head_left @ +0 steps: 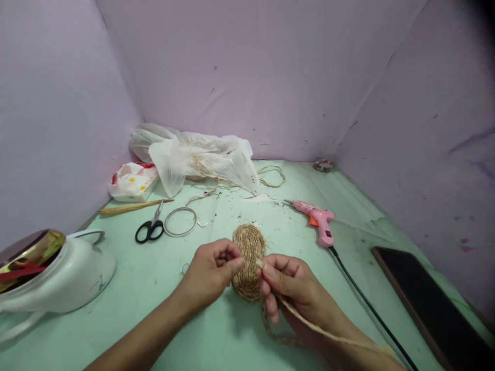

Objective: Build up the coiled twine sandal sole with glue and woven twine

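An oval coil of braided straw cord (247, 242) lies on the pale green table, between and partly behind my hands. My right hand (294, 283) pinches the pale end of a straw cord (320, 330) between thumb and forefinger, over the coil's right side. From there the cord runs back under my wrist toward the lower right. A darker length of braided cord (276, 337) loops down on the table below that hand. My left hand (212, 268) is closed, thumb against forefinger, at the coil's left edge; whatever is in its fingertips, if anything, is too small to make out.
Right of the coil lies a pink glue gun (319, 219), its black cable (363, 299) running toward me beside a dark phone (425, 309). Scissors (150, 226), a metal ring (180, 221) and a straw bundle (131, 206) lie left. Behind are a plastic bag (216, 154) and a tissue pack (133, 183).
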A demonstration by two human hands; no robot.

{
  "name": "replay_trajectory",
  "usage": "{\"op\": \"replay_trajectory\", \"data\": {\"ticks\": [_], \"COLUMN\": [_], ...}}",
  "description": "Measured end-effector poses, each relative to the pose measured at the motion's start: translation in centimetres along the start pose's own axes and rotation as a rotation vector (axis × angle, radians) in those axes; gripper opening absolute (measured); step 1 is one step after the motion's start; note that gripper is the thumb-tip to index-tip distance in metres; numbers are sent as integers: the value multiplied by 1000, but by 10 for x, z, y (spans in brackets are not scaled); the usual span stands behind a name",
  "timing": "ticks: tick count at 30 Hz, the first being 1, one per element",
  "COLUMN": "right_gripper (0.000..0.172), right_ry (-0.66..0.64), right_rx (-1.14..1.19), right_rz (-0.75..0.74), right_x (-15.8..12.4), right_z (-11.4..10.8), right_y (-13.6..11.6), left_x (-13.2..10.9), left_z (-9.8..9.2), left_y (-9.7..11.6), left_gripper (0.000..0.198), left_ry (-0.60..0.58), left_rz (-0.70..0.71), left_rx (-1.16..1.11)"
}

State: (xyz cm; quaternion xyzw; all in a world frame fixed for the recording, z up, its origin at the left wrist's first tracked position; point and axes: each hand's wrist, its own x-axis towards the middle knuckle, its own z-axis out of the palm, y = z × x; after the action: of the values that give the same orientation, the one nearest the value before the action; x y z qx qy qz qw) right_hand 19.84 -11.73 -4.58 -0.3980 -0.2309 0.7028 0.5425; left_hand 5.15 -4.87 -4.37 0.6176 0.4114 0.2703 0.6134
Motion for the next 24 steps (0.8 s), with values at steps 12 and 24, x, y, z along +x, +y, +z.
{"op": "replay_trajectory", "data": {"ticks": [12, 24], "right_gripper": [30, 36], "right_ry": [-77, -357], "right_rx": [19, -267], "right_rz": [106, 291], "right_x": [7, -4], "right_z": [-2, -4], "right_y": [9, -5], "left_x": [-10, -19], "left_z": [2, -10], "left_y": [11, 5], "left_gripper": [7, 16], "left_ry": [-75, -203], "left_rz": [315, 832], "left_rx": [46, 752]}}
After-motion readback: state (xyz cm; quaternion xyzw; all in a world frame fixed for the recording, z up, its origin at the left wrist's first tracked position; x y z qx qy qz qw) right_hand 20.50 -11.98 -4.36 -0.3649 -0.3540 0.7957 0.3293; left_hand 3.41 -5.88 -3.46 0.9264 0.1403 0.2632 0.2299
